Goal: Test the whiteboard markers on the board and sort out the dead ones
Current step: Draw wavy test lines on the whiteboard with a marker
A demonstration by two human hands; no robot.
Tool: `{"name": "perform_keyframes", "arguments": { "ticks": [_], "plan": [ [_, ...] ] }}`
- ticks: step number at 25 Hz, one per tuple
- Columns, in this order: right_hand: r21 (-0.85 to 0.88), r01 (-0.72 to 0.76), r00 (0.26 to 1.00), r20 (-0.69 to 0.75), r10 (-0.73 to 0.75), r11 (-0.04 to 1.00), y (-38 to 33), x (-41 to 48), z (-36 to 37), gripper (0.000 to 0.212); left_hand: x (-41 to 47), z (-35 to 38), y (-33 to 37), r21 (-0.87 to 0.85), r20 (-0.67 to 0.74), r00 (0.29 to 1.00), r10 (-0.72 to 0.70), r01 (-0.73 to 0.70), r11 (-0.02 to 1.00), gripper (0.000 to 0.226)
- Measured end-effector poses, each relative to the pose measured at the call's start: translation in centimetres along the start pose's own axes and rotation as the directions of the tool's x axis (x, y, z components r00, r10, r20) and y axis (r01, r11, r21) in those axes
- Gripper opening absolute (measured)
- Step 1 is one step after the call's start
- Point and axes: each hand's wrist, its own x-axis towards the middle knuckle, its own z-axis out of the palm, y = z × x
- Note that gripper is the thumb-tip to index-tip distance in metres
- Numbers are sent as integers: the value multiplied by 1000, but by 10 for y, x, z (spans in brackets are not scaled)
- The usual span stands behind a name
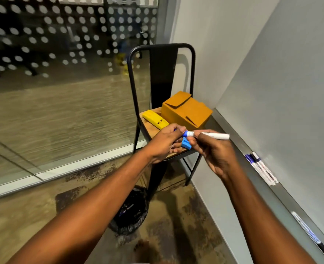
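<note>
Grip: left fingers [177, 130] clamped on the blue cap [185, 133], right fingers [196, 139] pinching the marker [212, 135] barrel just right of it, above the chair [163, 73]. Risk: a jerky pull on a tight cap could flick the marker loose into the bin bag [132, 212] below, mixing untested with dead.

No legible text, brand or number is recorded.

- Faint print is seen on the white barrel of the marker [208, 135]. It is too blurred to be read.
- Coloured label bands are noted on the ledge markers [260, 167] and on the lone marker [306, 228] lower on the ledge [283, 195]. No word can be made out.
- Pale marks are seen on the bagged marker [126, 208] in the black bag [136, 221]. They are unreadable.
- Cut-off letter shapes [123, 0] at the top edge of the glass wall [62, 92] are not resolved.
</note>
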Motion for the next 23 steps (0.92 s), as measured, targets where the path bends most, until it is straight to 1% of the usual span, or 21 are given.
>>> {"name": "perform_keyframes", "arguments": {
  "ticks": [1, 3, 5, 6, 8, 10, 12, 13, 15, 17, 19, 20, 21, 23],
  "plan": [
    [13, -51, 999, 4, 51, 999, 14, 4, 5, 8, -5, -13, -8, 24, -27, 999, -17, 18, 1000, 19],
    [-3, -183, 983, 6, 183, 983, 48, 13, 17, 7, -16, -47, -33, 119, -74, 993, -90, 99, 988, 22],
    [-47, -360, 933, -1, 360, 932, 91, 26, 22, 6, -31, -83, -65, 169, -151, 969, -197, 222, 960, 27],
    [-83, -455, 890, -23, 455, 886, 113, 31, 23, 8, -38, -101, -82, 162, -223, 940, -259, 298, 941, 28],
    [-162, -611, 792, -132, 596, 775, 155, 38, 16, 16, -48, -135, -115, 174, -421, 833, -358, 462, 870, 28],
    [-233, -698, 716, -256, 650, 677, 190, 38, 3, 21, -50, -168, -150, 272, -580, 717, -385, 617, 739, 24],
    [-336, -728, 685, -320, 655, 597, 213, 34, -8, 23, -49, -188, -176, 336, -664, 640, -387, 718, 610, 20],
    [-388, -726, 685, -332, 649, 568, 221, 33, -12, 24, -48, -195, -188, 369, -687, 623, -375, 743, 559, 22],
    [-465, -698, 707, -322, 630, 545, 232, 33, -16, 30, -45, -202, -205, 426, -694, 619, -367, 764, 484, 31],
    [-541, -645, 745, -289, 602, 539, 236, 34, -19, 33, -42, -205, -217, 466, -683, 628, -374, 768, 439, 31],
    [-625, -588, 779, -266, 568, 513, 237, 33, -20, 33, -42, -207, -222, 477, -679, 610, -408, 789, 386, 14],
    [-652, -567, 789, -256, 558, 503, 237, 32, -23, 31, -42, -208, -224, 459, -679, 592, -434, 804, 378, 17],
    [-668, -553, 796, -248, 552, 498, 236, 31, -25, 30, -40, -211, -227, 445, -683, 573, -453, 818, 365, 25],
    [-690, -537, 802, -240, 547, 485, 234, 29, -31, 24, -40, -215, -227, 405, -720, 534, -442, 842, 357, 37]
  ]
}}
